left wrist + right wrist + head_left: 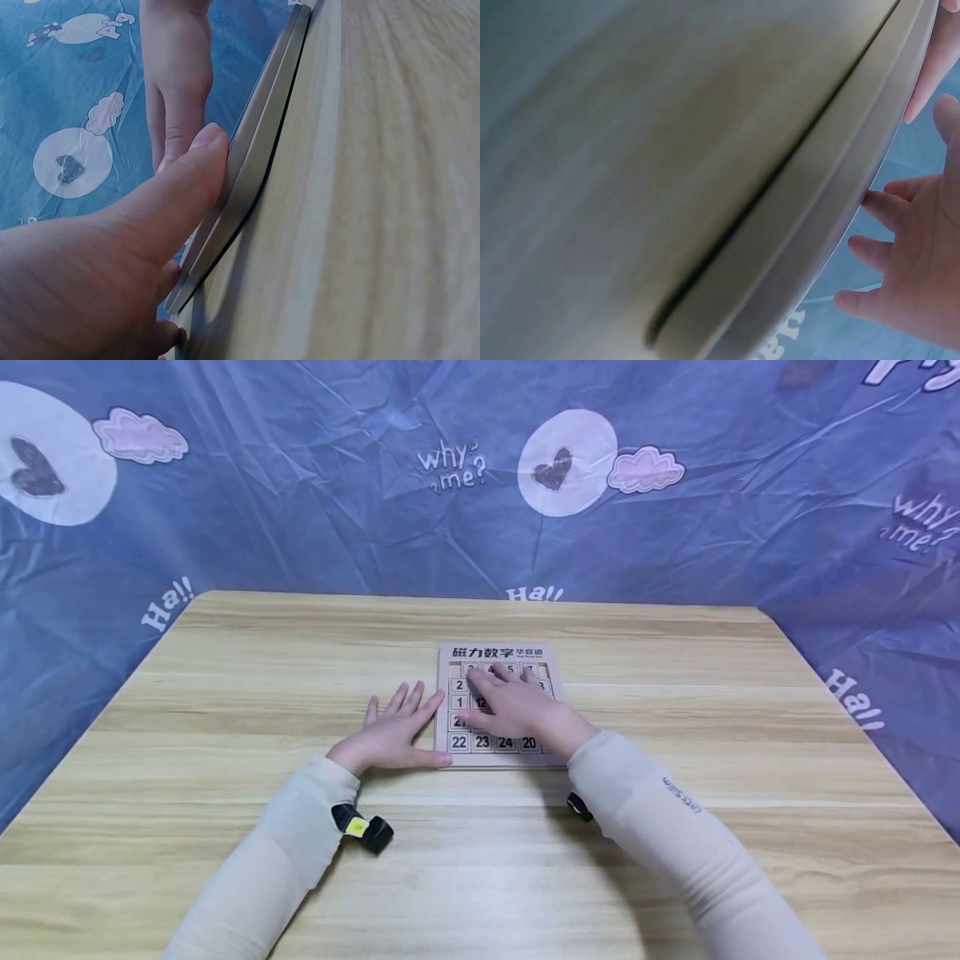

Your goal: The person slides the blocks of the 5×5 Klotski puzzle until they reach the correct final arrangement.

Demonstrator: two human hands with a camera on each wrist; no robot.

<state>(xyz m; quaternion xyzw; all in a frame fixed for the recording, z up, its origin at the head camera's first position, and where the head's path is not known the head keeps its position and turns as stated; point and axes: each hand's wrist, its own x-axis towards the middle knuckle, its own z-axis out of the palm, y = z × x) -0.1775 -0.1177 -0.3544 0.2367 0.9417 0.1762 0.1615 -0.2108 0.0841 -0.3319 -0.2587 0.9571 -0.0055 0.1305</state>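
A number sliding puzzle [498, 761] lies flat on the table, its frame pale and its square tiles printed with black numbers. My left hand [390, 739] lies spread at the puzzle's left side, with the thumb on the lower left corner and a finger at the left edge. Over the tiles is my right hand [513, 706], fingers spread, hiding the middle ones. In the right wrist view one fingertip of the right hand [922, 255] touches the top of the puzzle [810, 225]. The left wrist view shows the left thumb [199, 161] against the puzzle's side.
The wooden table [225, 710] reaches back to a blue printed cloth [337, 510] that hangs behind it and at both sides. A black strap with a small camera [367, 829] sits on the left wrist, and another black device [579, 807] on the right.
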